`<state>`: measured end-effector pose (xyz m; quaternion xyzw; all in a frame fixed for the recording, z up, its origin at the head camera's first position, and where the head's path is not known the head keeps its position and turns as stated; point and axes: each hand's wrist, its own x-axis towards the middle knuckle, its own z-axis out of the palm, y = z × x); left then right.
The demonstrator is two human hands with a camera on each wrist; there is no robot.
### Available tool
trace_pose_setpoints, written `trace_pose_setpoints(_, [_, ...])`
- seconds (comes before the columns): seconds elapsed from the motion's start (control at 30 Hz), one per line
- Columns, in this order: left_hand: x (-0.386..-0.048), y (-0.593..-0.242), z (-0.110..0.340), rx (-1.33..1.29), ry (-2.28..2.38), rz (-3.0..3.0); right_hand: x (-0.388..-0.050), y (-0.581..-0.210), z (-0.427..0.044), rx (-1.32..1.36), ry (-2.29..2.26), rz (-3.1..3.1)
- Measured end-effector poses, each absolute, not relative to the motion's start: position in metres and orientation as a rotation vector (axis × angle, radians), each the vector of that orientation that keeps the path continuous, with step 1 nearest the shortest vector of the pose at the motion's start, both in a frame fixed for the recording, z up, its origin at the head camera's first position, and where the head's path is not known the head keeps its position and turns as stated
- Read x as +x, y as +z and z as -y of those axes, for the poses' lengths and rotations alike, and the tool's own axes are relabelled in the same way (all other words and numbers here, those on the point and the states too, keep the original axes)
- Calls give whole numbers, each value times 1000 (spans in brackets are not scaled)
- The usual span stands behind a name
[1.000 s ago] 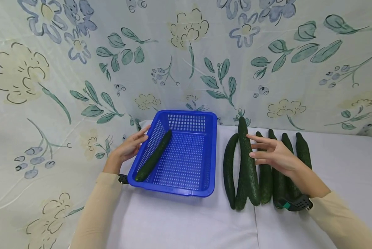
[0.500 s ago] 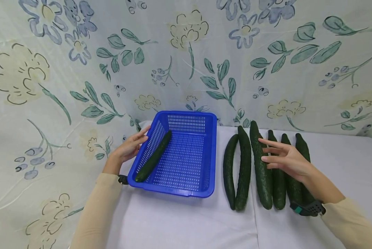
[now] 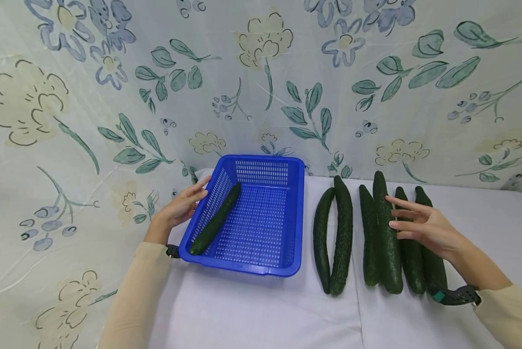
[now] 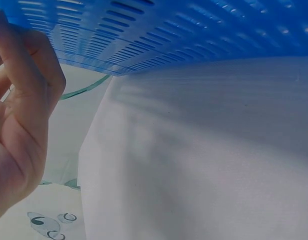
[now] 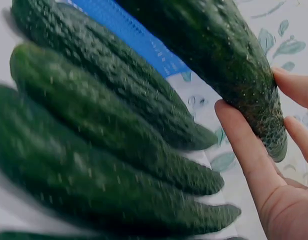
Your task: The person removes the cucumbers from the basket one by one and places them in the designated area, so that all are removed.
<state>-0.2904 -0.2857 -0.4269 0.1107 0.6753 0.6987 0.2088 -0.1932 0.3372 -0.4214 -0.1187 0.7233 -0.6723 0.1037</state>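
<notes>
In the head view my right hand [image 3: 426, 228] pinches a long dark-green cucumber [image 3: 388, 242] near its far end, between thumb and fingers. The right wrist view shows that held cucumber [image 5: 209, 50] raised beside several others [image 5: 114, 120]. My left hand [image 3: 180, 208] touches the left side of a blue plastic basket [image 3: 302, 218] with its fingers extended. One cucumber [image 3: 217, 220] lies inside, along the basket's left wall. The left wrist view catches the left hand [image 4: 24, 115] close to the slotted basket wall [image 4: 144, 45], with some fingertips hidden.
Two cucumbers [image 3: 342, 237] lie close together just right of the basket. Another cucumber [image 3: 369, 242] is left of the held one, and two more [image 3: 411, 266] are partly covered by the right hand and arm. A floral cloth [image 3: 261, 87] hangs behind the white-covered table [image 3: 252, 310].
My right hand has carried the cucumber rightward across the row, uncovering the cucumbers it overlapped before. The left hand and basket have stayed in place.
</notes>
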Motion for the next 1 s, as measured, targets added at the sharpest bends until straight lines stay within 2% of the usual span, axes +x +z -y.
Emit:
trace_pose_setpoints(0.63, [-292,-428,287,299,1964,-1840,-193,-435,-408,-433,-2030,-2057])
trace_pose_setpoints(1.0, [-291,-427,287,296,1956,-1849,-186,-447,-438,-225,-1987,-2182])
